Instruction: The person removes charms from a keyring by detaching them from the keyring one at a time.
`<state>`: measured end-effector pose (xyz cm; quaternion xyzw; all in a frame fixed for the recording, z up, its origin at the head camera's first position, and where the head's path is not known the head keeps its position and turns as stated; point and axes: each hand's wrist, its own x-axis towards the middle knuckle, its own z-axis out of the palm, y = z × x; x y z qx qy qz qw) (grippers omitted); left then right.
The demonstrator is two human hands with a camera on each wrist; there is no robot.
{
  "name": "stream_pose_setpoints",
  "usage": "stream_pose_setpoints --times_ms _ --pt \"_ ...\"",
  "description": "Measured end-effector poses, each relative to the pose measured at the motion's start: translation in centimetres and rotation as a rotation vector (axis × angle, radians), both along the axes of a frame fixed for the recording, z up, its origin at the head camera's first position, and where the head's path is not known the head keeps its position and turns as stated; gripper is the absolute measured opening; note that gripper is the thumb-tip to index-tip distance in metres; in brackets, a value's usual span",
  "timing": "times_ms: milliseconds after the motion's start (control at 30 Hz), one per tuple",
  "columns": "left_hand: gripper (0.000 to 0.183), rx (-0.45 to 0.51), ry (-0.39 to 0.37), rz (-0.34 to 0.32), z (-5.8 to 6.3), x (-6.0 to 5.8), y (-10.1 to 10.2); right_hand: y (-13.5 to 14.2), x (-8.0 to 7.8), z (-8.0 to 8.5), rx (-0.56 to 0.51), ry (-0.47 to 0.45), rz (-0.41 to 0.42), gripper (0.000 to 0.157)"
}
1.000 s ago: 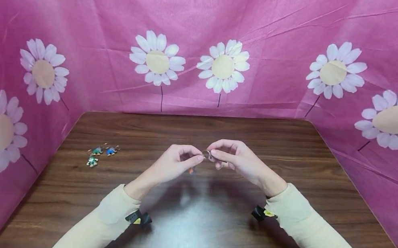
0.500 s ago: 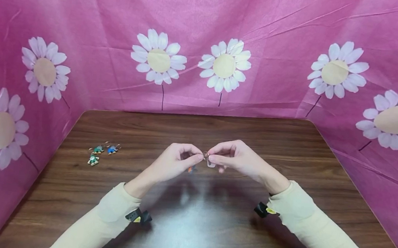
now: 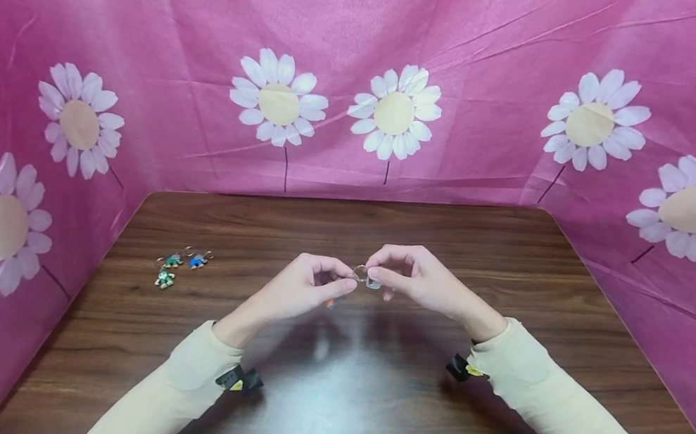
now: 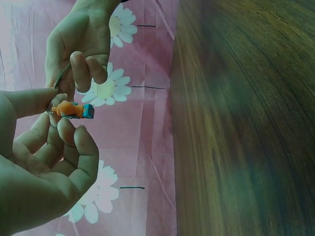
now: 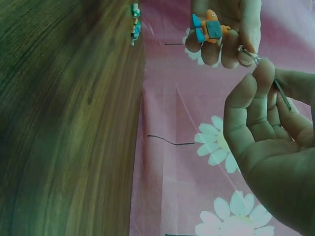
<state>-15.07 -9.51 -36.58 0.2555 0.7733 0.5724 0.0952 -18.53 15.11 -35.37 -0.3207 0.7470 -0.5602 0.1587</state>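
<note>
Above the middle of the table both hands meet at a metal split ring (image 3: 361, 273). Between thumb and forefinger, my left hand (image 3: 296, 288) pinches the near side of this keychain. From it hangs a small figure in orange with teal feet (image 4: 74, 109), its grey-blue shell facing the right wrist view (image 5: 212, 29). My right hand (image 3: 417, 275) pinches a thin, flat metal key (image 3: 373, 283) at the ring's other side. Edge-on, the key (image 5: 282, 96) shows as a narrow strip by the right fingers. Fingertips partly hide where ring and key come together.
Several small figure keychains, two green (image 3: 164, 278) and one blue (image 3: 197, 261), lie with their rings on the table's left side. The brown wood-grain table (image 3: 479, 238) is enclosed by a pink cloth (image 3: 345, 4) printed with daisies. Dark straps sit at both sleeves.
The right hand has shifted slightly right, and the key's flat side has turned between its fingers. The left hand stays nearly in place, with the ring more visible than half a second ago.
</note>
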Motion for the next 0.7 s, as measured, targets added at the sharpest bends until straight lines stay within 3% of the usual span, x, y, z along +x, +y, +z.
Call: stream_pose_setpoints --times_ms 233,700 --pt "0.009 0.054 0.012 -0.016 -0.38 -0.05 0.15 -0.29 0.17 -0.17 -0.059 0.030 0.028 0.008" --pt "0.013 0.093 0.058 -0.051 -0.46 0.36 -0.43 0.06 0.29 -0.75 -0.106 0.246 0.133 0.017"
